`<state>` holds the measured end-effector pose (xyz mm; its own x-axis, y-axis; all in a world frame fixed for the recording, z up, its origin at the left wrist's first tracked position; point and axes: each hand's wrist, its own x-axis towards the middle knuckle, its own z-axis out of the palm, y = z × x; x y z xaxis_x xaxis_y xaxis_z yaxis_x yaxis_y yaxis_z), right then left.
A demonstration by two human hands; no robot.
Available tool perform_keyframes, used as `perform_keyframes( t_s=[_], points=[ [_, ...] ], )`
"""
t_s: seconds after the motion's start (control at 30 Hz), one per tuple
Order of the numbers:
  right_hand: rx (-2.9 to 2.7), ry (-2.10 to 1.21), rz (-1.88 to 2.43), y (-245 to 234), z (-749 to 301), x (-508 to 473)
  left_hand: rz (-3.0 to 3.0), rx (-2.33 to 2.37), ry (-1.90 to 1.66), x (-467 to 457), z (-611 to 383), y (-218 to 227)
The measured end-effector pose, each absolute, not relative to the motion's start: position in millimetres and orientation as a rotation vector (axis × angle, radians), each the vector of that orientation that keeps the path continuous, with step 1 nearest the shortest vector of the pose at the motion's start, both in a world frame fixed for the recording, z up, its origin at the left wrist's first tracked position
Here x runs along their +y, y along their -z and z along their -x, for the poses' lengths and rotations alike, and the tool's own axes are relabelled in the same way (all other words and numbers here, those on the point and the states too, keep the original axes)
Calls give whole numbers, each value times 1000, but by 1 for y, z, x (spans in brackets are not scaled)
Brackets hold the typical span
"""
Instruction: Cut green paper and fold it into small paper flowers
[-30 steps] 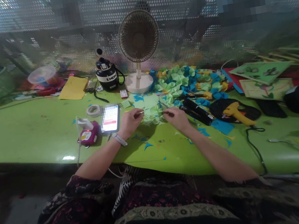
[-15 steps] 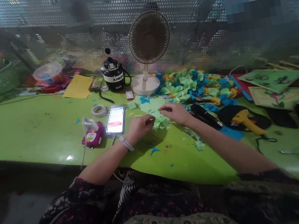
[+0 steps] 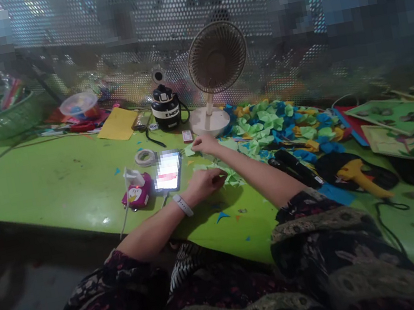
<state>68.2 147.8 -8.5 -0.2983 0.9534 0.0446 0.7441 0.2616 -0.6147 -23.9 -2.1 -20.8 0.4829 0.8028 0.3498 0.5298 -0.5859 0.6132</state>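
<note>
My left hand (image 3: 204, 183), with a pale watch strap on its wrist, is closed in a pinch low over the green table (image 3: 56, 189). Cut light green paper scraps (image 3: 235, 175) lie just beside its fingertips; what the pinch holds is too small to make out. Farther back, my right hand (image 3: 206, 145) reaches across to the left, its fingers bent together at the edge of a small pale green paper piece (image 3: 189, 150). Behind my right forearm spreads a heap of folded green, blue and yellow paper pieces (image 3: 270, 117).
Left of my hands are a lit phone (image 3: 168, 171), a tape roll (image 3: 145, 157) and a purple power bank (image 3: 138, 192). A small fan (image 3: 217, 57) and a black bottle (image 3: 166, 113) stand behind. To the right lies a yellow-handled glue gun (image 3: 361, 177).
My right hand has moved left and away from me, from the scraps to the small green paper piece. My left hand stays pinched in about the same place. The view has shifted slightly.
</note>
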Motion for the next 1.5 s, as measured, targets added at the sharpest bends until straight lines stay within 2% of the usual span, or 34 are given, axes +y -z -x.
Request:
perform_keyframes(
  t_s=[0.17,0.27,0.37,0.5,0.67,0.97,1.13,1.37,1.5],
  points=[
    [-2105,-609,1352,-8,-89,120,-1893,1007,-995,-2,22,21],
    [-2110,-293,1030,-16,-123,88,-1340,882,-1034,2,24,15],
    [-2249,-76,908,-15,-157,55,-949,765,-984,5,27,6],
    [-2427,186,696,-6,-181,24,-840,760,-952,5,28,5],
    [-2362,412,593,2,-186,13,-892,722,-966,3,27,13],
    [-2337,314,704,14,-197,5,-1134,743,-987,2,29,14],
    [-2286,171,825,16,-188,4,-1366,789,-1209,3,27,16],
    [-2016,79,1005,-1,-189,16,-1113,996,-1728,29,41,14],
    [-1943,48,1107,-12,-208,23,-1068,1074,-1752,37,47,12]
  ],
)
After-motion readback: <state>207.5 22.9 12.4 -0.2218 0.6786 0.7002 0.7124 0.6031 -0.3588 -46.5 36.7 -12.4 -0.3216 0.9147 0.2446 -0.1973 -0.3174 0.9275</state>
